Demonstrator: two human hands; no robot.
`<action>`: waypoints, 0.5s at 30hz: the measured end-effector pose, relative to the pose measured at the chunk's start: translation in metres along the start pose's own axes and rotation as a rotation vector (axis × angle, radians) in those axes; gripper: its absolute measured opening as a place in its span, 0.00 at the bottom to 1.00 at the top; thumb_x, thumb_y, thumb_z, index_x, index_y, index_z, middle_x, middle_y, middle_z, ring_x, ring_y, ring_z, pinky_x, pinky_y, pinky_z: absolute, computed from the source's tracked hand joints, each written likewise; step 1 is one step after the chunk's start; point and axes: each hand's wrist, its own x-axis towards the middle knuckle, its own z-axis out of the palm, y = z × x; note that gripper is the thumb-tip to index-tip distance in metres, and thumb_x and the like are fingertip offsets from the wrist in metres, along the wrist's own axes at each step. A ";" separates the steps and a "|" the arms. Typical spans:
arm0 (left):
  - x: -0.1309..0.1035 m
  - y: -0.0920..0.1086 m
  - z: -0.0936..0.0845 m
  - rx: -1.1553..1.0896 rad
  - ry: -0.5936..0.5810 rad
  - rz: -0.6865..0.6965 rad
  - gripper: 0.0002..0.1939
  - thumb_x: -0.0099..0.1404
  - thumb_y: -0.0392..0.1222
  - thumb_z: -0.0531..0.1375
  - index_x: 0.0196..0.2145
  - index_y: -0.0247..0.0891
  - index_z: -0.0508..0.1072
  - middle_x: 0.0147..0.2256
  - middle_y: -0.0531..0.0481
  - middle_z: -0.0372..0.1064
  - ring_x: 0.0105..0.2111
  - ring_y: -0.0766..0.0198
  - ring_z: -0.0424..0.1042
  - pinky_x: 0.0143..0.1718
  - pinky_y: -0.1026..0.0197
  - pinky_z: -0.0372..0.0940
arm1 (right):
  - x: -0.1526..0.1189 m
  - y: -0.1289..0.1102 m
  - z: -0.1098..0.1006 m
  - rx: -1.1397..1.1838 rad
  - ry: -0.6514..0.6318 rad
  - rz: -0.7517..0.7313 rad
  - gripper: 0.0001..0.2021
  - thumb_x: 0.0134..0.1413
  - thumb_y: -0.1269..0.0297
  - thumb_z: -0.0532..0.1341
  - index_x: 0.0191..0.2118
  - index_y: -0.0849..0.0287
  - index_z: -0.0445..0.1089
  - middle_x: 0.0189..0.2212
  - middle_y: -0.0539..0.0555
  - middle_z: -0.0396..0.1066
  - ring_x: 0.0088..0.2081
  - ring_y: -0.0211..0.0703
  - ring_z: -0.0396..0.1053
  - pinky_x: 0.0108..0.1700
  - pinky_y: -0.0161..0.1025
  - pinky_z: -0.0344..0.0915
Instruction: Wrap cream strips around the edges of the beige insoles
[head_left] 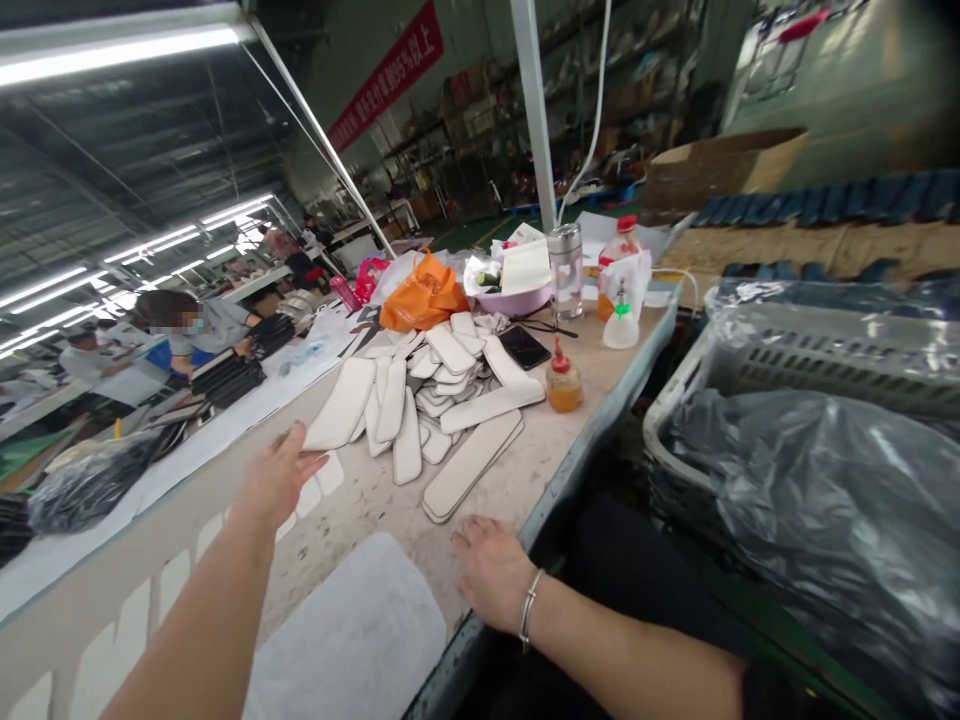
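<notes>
My left hand (276, 478) pinches the lower corner of a wide cream-coloured flat panel (341, 405) with stitched-looking edges. That panel lies at the left side of a loose pile of similar cream panels (442, 375). Below the left fingers, small white flat pieces (322, 478) are laid in a row. My right hand (491, 570) rests on the table near its front edge, fingers loosely spread and nothing seen in them. Just beyond its fingertips is a long cream panel (469, 470), with another under it. A white sheet (360, 630) lies between my forearms.
Behind the pile are an orange bag (424, 292), a dark phone (525, 347), a glue bottle with red tip (564, 380), a clear flask (566, 270) and a white squeeze bottle (621, 322). A plastic-lined crate (679, 400) stands to the right. A co-worker (202, 330) sits at left.
</notes>
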 end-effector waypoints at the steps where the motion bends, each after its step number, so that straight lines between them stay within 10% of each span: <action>1: 0.005 0.007 0.017 -0.016 -0.005 -0.019 0.31 0.60 0.61 0.46 0.50 0.34 0.62 0.46 0.38 0.68 0.41 0.57 0.71 0.40 0.54 0.68 | 0.000 0.001 0.000 0.005 0.000 0.004 0.21 0.49 0.60 0.60 0.48 0.65 0.64 0.46 0.63 0.64 0.51 0.52 0.58 0.53 0.46 0.55; 9: -0.067 0.014 0.141 0.403 -0.548 0.326 0.38 0.51 0.54 0.60 0.55 0.31 0.60 0.55 0.36 0.58 0.55 0.51 0.59 0.55 0.54 0.54 | 0.000 0.001 0.001 0.001 -0.019 -0.042 0.14 0.48 0.62 0.61 0.39 0.67 0.69 0.39 0.63 0.68 0.44 0.53 0.63 0.47 0.45 0.60; 15: -0.078 0.005 0.157 0.437 -0.551 0.409 0.30 0.51 0.46 0.62 0.51 0.32 0.65 0.52 0.38 0.63 0.52 0.53 0.62 0.54 0.57 0.55 | 0.001 0.000 -0.004 0.014 -0.054 -0.087 0.10 0.51 0.62 0.58 0.35 0.64 0.70 0.32 0.59 0.70 0.38 0.49 0.67 0.40 0.41 0.64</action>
